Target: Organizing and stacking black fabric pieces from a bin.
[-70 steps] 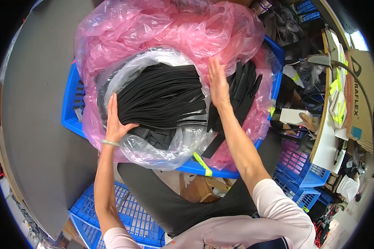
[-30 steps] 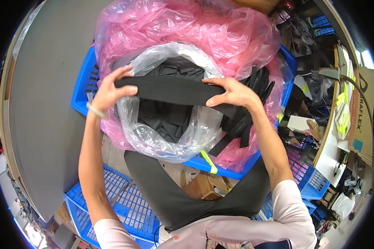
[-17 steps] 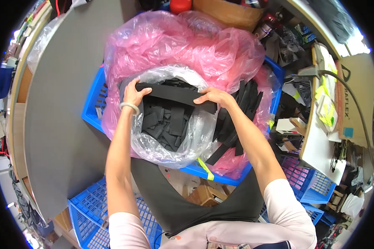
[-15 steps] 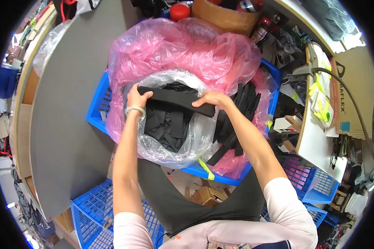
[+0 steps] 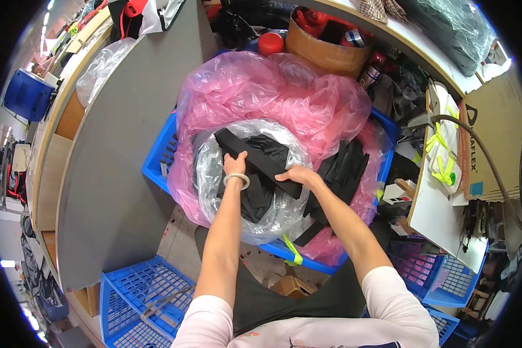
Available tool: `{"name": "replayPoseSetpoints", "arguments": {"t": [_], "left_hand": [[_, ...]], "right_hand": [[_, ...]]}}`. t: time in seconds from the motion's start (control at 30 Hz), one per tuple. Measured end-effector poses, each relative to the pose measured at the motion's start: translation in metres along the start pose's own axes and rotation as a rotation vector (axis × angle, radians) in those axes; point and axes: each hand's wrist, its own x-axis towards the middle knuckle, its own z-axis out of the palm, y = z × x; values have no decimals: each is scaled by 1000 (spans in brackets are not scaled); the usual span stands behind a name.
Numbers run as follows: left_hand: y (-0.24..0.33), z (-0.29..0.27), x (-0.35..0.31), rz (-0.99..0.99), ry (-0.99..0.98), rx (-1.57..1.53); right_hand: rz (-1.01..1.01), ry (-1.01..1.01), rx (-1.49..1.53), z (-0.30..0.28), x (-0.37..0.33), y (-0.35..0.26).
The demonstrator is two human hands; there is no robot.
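A long flat black strip (image 5: 260, 160) slants across the mouth of a clear plastic bag (image 5: 252, 235). My left hand (image 5: 235, 165), with a pale bangle at its wrist, grips the strip along its near edge, left of the middle. At the strip's right end my right hand (image 5: 300, 175) pinches it, thumb on top and fingers hidden beneath. More black pieces (image 5: 254, 203) lie in the bag under the strip. Right of the bag, a pile of loose black strips (image 5: 343, 168) rests on pink plastic (image 5: 238, 87), inside a blue basket (image 5: 156, 159).
A grey board (image 5: 116, 162) stands at the left. Blue crates (image 5: 151, 298) sit on the floor at lower left and lower right. Beyond the pink plastic are a round brown container (image 5: 325, 52) and a red-topped object (image 5: 271, 43). A worktable (image 5: 441, 217) edges the right side.
The strip has turned from nearly level to slanting down toward the right. My left hand has slid from its left end toward the middle. The whole view has shifted.
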Motion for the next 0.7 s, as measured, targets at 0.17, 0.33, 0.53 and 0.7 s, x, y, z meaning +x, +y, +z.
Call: {"name": "replayPoseSetpoints", "arguments": {"t": [0.17,0.33,0.53,0.7], "left_hand": [[-22,-11,-7,45,-38,-149],[13,-29,-42,155,-9,6],[29,-22,-109,400,-119,107],[-19,-71,-132,821,-917,36]], "right_hand": [[-190,163,-198,13,-10,10],[-253,437,-507,6,-49,0],[-845,599,-250,28,-233,94],[-650,703,574,55,-415,222]]}}
